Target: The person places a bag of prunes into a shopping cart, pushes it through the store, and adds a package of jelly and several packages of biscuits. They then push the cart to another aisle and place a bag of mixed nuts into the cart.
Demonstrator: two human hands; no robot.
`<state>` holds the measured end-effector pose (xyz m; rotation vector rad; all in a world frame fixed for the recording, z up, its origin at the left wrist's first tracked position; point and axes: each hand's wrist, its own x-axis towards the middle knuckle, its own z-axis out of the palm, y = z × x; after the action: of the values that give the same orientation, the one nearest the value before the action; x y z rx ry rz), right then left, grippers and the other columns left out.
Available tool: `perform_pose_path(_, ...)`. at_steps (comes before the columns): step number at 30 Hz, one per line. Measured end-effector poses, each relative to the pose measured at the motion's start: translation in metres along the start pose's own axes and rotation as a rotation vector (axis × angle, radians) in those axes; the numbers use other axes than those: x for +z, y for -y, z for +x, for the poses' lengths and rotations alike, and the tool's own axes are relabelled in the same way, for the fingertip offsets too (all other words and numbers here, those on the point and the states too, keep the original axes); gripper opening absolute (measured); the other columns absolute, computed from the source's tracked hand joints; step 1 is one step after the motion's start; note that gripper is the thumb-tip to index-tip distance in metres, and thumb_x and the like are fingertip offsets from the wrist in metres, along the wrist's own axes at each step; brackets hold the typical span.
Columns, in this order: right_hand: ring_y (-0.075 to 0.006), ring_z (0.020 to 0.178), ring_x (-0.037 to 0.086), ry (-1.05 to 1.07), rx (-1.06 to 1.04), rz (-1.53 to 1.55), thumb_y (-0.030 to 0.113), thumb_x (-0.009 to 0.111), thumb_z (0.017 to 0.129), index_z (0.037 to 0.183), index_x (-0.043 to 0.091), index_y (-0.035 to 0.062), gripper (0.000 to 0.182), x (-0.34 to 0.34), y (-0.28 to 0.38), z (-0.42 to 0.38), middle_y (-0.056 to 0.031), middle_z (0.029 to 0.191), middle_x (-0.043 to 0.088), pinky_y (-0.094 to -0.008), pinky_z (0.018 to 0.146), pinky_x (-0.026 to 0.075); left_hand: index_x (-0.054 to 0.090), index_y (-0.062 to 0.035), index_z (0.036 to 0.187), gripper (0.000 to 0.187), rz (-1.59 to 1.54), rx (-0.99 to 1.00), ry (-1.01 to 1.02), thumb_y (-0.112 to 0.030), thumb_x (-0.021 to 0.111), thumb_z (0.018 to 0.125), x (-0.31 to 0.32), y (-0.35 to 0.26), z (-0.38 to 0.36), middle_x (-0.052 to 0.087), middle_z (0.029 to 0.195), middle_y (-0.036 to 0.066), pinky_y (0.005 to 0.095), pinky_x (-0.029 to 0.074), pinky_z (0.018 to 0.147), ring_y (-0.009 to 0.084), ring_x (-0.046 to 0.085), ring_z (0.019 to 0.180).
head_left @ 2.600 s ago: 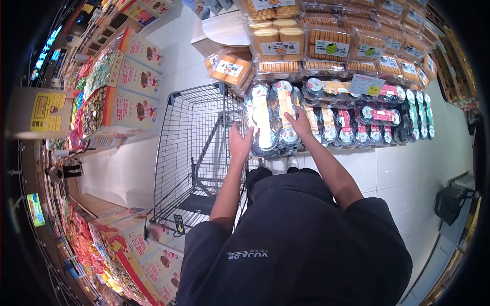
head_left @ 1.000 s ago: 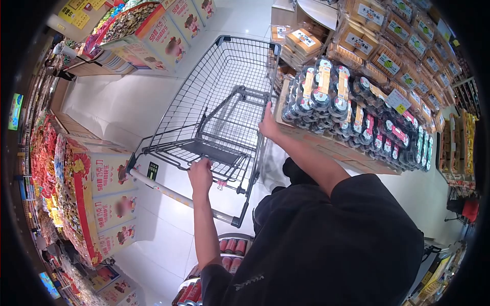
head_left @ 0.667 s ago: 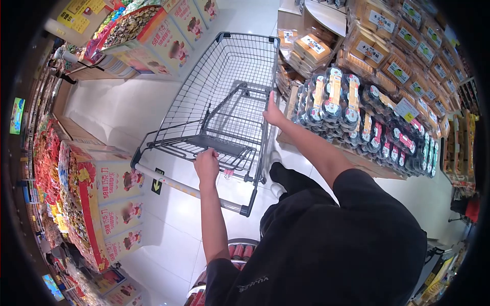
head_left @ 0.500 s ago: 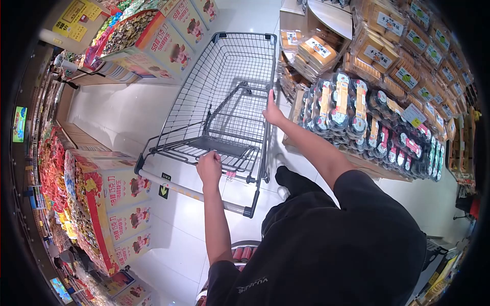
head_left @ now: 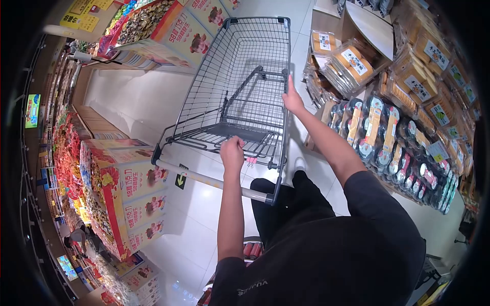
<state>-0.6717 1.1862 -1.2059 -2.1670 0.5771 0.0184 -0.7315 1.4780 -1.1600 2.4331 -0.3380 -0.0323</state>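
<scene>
A wire shopping cart (head_left: pixel 245 76) with nothing in its basket stands in front of me, its handle bar (head_left: pixel 204 179) on my side. My right hand (head_left: pixel 292 97) is closed round the cart's right top rim. Above the fold-down seat rack (head_left: pixel 240 133) is my left hand (head_left: pixel 233 151), its fingers curled into a fist at the rack's near edge; whether it grips the wire there is hidden. A small pink clip (head_left: pixel 251 161) hangs from the rack, just right of that hand.
Candy bins in printed boxes (head_left: pixel 138 188) line the left, with another bin (head_left: pixel 178 30) at the upper left. On the right are stacked packs of round cups (head_left: pixel 383 137) and packaged biscuits (head_left: pixel 418 86). Red cans (head_left: pixel 252 250) show beside my body.
The cart and both hands sit slightly further right and higher in view. The displays on the right have shifted right and down. My feet and legs have changed position.
</scene>
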Motion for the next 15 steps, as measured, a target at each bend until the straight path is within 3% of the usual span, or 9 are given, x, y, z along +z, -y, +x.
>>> perform_pose_path(2,-0.0393,0.115,0.053,-0.026,0.011,-0.046,0.013,0.053,0.083,0.15,-0.004,0.017,0.088,-0.003,-0.005,0.017,-0.024,0.141,0.039,-0.0431,0.095,0.043,0.061,-0.0045,0.07,0.015,0.013,0.04,-0.019,-0.002,0.049,0.078,0.002,-0.011,0.013,0.06,0.063,0.013,0.0414,0.042,0.064,0.0328,0.057,0.064)
perform_pose_path(3,-0.0387,0.126,0.044,0.041,0.046,0.035,0.013,0.051,0.084,0.15,0.002,0.01,0.082,-0.009,-0.001,0.024,-0.0266,0.144,0.034,-0.0405,0.102,0.038,0.061,-0.0047,0.07,0.015,0.018,0.056,-0.046,-0.001,0.049,0.077,0.007,-0.012,0.019,0.06,0.063,0.013,0.0414,0.042,0.064,0.0332,0.056,0.064)
perform_pose_path(4,-0.0387,0.126,0.044,0.041,0.047,0.034,0.013,0.051,0.084,0.15,0.002,0.01,0.082,-0.01,0.002,0.024,-0.0266,0.144,0.034,-0.0405,0.102,0.038,0.061,-0.0048,0.07,0.014,0.02,0.074,-0.073,-0.001,0.05,0.077,0.011,-0.014,0.025,0.06,0.063,0.014,0.0414,0.042,0.064,0.0335,0.056,0.064)
perform_pose_path(6,-0.0375,0.131,0.037,-0.123,0.0,-0.339,0.018,0.055,0.085,0.149,0.012,0.0087,0.077,-0.019,0.015,0.021,-0.0248,0.144,0.033,-0.0421,0.104,0.036,0.062,-0.0054,0.07,0.012,-0.004,0.053,-0.041,-0.003,0.052,0.077,0.017,-0.017,0.041,0.061,0.065,0.014,0.0416,0.043,0.064,0.0341,0.056,0.064)
perform_pose_path(8,-0.0367,0.132,0.033,-0.276,-0.167,-0.291,0.024,0.06,0.084,0.142,0.03,0.0059,0.067,-0.022,0.033,0.003,-0.0196,0.143,0.034,-0.05,0.102,0.036,0.063,-0.0064,0.071,0.011,0.018,-0.008,-0.038,-0.005,0.053,0.077,0.02,-0.025,0.057,0.061,0.065,0.014,0.0413,0.043,0.065,0.0345,0.056,0.064)
perform_pose_path(12,-0.0356,0.135,0.029,-0.215,-0.242,-0.296,0.024,0.062,0.081,0.135,0.043,0.0075,0.06,-0.024,0.072,-0.049,-0.0187,0.143,0.035,-0.049,0.107,0.03,0.064,-0.0088,0.072,0.012,0.076,-0.088,0.008,-0.008,0.054,0.079,0.023,-0.043,0.087,0.063,0.066,0.011,0.0482,0.041,0.068,0.0321,0.059,0.074)
perform_pose_path(13,-0.0353,0.136,0.028,-0.157,-0.224,-0.367,0.022,0.062,0.079,0.135,0.043,0.0096,0.06,-0.021,0.077,-0.057,-0.0179,0.144,0.034,-0.0493,0.107,0.029,0.065,-0.0097,0.084,0.011,0.113,-0.161,0.186,-0.01,0.054,0.082,0.014,-0.05,0.097,0.067,0.087,0.01,0.0523,0.04,0.076,0.0301,0.058,0.091)
perform_pose_path(14,-0.0349,0.137,0.026,-0.108,-0.205,-0.434,0.02,0.063,0.078,0.135,0.044,0.0117,0.061,-0.021,0.082,-0.054,-0.0172,0.145,0.032,-0.0497,0.108,0.029,0.065,-0.0097,0.084,0.011,0.108,-0.129,0.191,-0.01,0.054,0.082,0.018,-0.048,0.103,0.067,0.087,0.01,0.0523,0.04,0.076,0.0301,0.058,0.091)
perform_pose_path(15,-0.0349,0.137,0.026,-0.142,-0.187,-0.435,0.02,0.063,0.078,0.135,0.044,0.0117,0.061,-0.019,0.077,-0.045,-0.0172,0.145,0.032,-0.0497,0.108,0.029,0.064,-0.0102,0.094,0.014,0.151,-0.037,0.105,-0.014,0.057,0.082,0.024,-0.043,0.102,0.063,0.1,0.01,0.0532,0.039,0.083,0.0297,0.055,0.099)
